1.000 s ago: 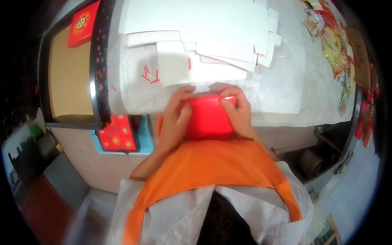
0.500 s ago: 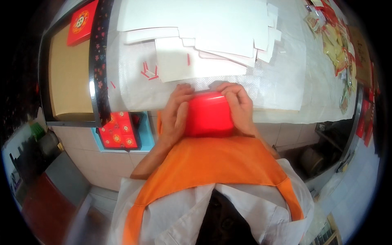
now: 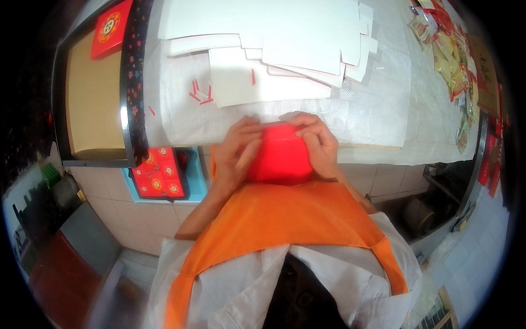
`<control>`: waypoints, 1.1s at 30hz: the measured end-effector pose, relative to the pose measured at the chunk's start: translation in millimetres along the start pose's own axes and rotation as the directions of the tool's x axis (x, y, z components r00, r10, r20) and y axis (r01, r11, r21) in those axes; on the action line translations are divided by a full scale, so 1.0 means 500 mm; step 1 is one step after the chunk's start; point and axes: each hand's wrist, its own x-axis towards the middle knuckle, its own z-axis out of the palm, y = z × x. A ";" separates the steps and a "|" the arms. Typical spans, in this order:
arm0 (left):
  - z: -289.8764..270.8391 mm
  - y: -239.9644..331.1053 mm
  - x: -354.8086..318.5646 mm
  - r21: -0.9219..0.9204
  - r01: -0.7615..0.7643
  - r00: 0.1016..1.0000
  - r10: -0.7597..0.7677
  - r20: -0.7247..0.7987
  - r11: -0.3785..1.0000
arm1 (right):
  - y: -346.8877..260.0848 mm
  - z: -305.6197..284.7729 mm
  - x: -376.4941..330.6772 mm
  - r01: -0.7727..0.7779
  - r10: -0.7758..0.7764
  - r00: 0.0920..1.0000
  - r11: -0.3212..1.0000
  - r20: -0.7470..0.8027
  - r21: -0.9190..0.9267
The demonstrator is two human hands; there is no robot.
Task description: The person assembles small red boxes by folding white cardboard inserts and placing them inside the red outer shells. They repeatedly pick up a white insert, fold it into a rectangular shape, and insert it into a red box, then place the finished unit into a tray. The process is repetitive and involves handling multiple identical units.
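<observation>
A plain red cardboard box [image 3: 281, 156] is held between my hands, in front of my orange apron at the table's near edge. My left hand [image 3: 241, 148] grips its left side, thumb on the near face and fingers curled over the far corner. Gripping the right side, my right hand [image 3: 319, 143] has its thumb and fingers bent over the far right corner. The box's underside is hidden. Just beyond my hands lies a pile of flat white card blanks [image 3: 257, 55]. Small red strips [image 3: 201, 94] are scattered left of the pile.
A dark-framed tray [image 3: 96, 104] at the left holds a red printed box [image 3: 111, 30]. Below it, a light blue crate [image 3: 198, 181] contains several red printed boxes [image 3: 159, 178]. Plastic packets [image 3: 449, 57] line the table's right side, beside a brown carton [image 3: 486, 74].
My fingers have shifted slightly along the box's far edge, and a fold line now shows near its top. The box stays in nearly the same place between both hands.
</observation>
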 end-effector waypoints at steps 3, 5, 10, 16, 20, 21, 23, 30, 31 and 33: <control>-0.003 0.000 -0.012 -0.082 0.102 0.995 -0.102 -0.007 0.991 | -0.019 0.006 0.002 -0.011 0.012 1.000 0.998 0.008 -0.057; -0.003 0.003 -0.026 -0.178 0.213 0.974 -0.223 -0.034 0.961 | -0.044 0.006 0.004 0.054 -0.041 0.997 0.974 0.064 -0.222; -0.023 0.039 0.030 -0.888 0.251 0.953 -0.260 0.156 0.386 | -0.065 -0.012 0.081 0.103 -0.089 0.988 0.989 -0.130 0.105; -0.087 -0.030 0.108 -0.586 0.135 0.749 0.305 0.588 0.799 | -0.187 0.101 0.260 0.036 -0.056 0.998 0.887 0.031 0.460; -0.141 0.025 0.083 -0.614 0.228 0.923 0.033 0.383 0.756 | -0.212 0.171 0.336 0.042 -0.140 0.975 0.880 0.174 0.473; -0.167 0.043 0.066 -0.663 0.319 0.934 -0.106 0.341 0.677 | -0.223 0.199 0.352 0.033 -0.165 0.958 0.874 0.233 0.485; -0.218 0.096 0.092 -0.409 0.022 1.000 -0.017 0.016 0.912 | -0.230 0.222 0.388 0.105 -0.246 0.929 0.891 0.276 0.441; -0.526 0.083 0.139 0.719 0.322 0.929 -0.060 -0.365 0.616 | -0.177 0.101 0.439 0.162 -0.167 0.985 0.983 0.050 0.089; -0.543 0.060 0.137 0.767 0.374 0.922 -0.122 -0.367 0.521 | -0.166 0.077 0.438 0.162 -0.163 0.986 0.986 0.031 0.047; -0.562 0.019 0.143 0.845 0.426 0.900 -0.241 -0.362 0.322 | -0.141 0.028 0.434 0.161 -0.162 0.986 0.986 -0.029 -0.049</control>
